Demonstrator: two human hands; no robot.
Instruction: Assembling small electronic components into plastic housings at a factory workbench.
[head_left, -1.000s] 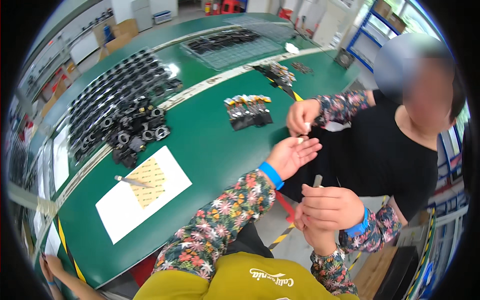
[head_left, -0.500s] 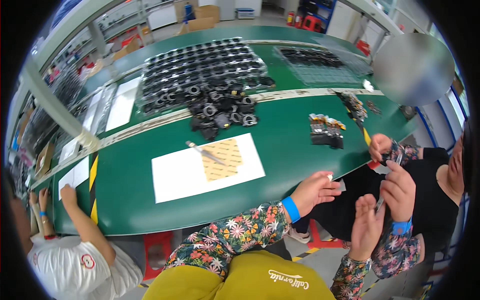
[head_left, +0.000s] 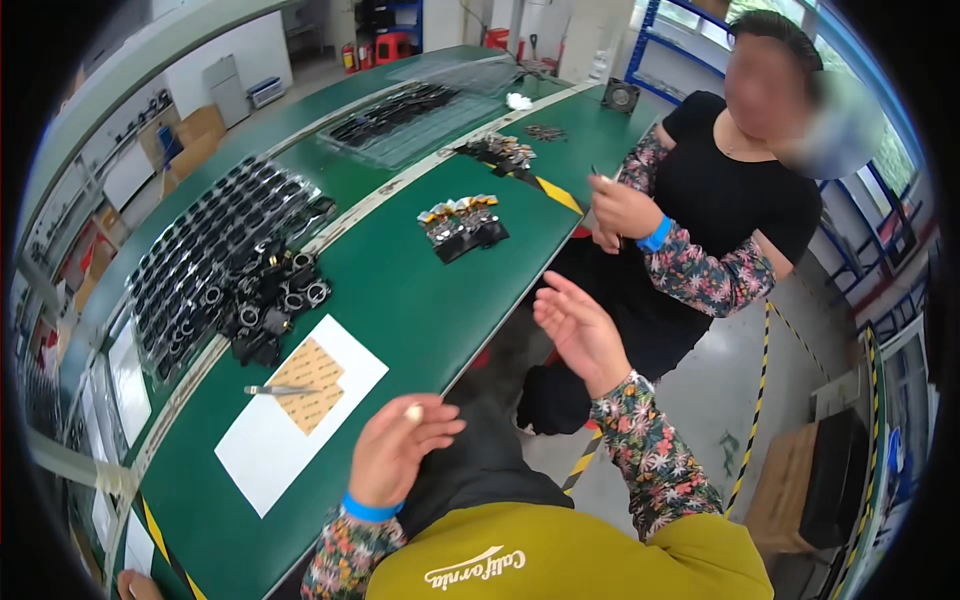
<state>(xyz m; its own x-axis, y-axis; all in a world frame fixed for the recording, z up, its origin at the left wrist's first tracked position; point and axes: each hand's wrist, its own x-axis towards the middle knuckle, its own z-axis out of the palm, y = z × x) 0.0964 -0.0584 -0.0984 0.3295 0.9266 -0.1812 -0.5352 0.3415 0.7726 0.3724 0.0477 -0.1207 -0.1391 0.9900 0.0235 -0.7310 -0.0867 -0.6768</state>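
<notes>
Holding nothing visible in right hand (head_left: 585, 335), spread loosely; likewise loose in left hand (head_left: 388, 455), with a small white piece (head_left: 413, 412) at the thumb. Left of left hand, leaving tweezers (head_left: 278, 390) on a tan sheet (head_left: 312, 408), printed too finely to read. Below both, wearing white script (head_left: 477, 567) on a yellow shirt (head_left: 610, 560). Now well apart from the co-worker's hand (head_left: 625, 208), unlike half a second ago.

A hand could slide over the green table (head_left: 400, 300) between the white paper (head_left: 266, 456) and the small dark packets (head_left: 463, 230), but the black pile (head_left: 262, 308) blocks the left.
</notes>
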